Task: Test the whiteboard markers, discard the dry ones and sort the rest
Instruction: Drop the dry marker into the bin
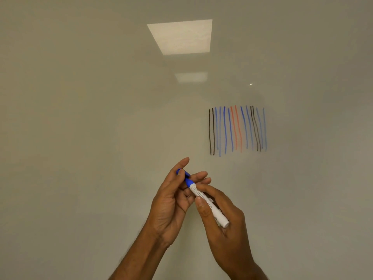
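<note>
A white-barrelled marker with a blue cap is held in front of the whiteboard. My right hand grips the white barrel between thumb and fingers. My left hand pinches the blue cap end with thumb and fingers. The cap sits at the marker's tip; whether it is fully seated I cannot tell. Up and to the right on the board are several vertical test strokes in black, blue and red.
The glossy whiteboard fills the whole view. Two ceiling-light reflections show on its upper middle. No other markers or containers are in view.
</note>
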